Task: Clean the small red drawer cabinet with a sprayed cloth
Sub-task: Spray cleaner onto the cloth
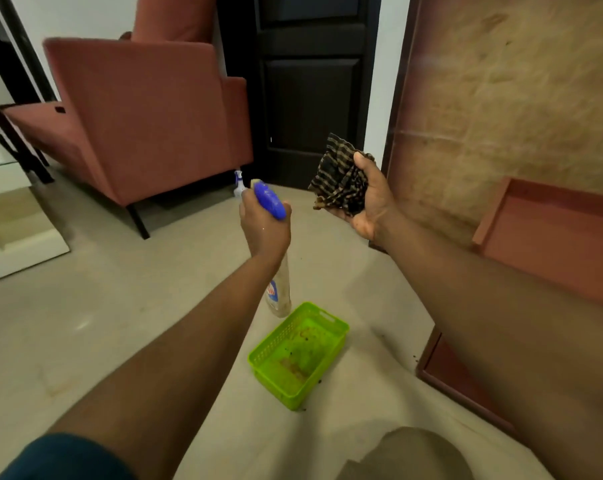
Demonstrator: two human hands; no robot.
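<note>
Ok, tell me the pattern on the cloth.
Dark with tan checked stripes; the cloth shows best in the head view, in the right hand.

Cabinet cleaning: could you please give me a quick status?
Left hand gripping spray bottle. Right hand holding bunched cloth. Red cabinet at right, not yet wiped. Green basket on floor below.

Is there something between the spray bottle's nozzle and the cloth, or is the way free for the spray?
Nothing visible blocks it. The left hand holds the spray bottle with its blue head raised, and the right hand holds the bunched striped cloth just to the side, with only open air between. The green basket lies below on the floor.
</note>
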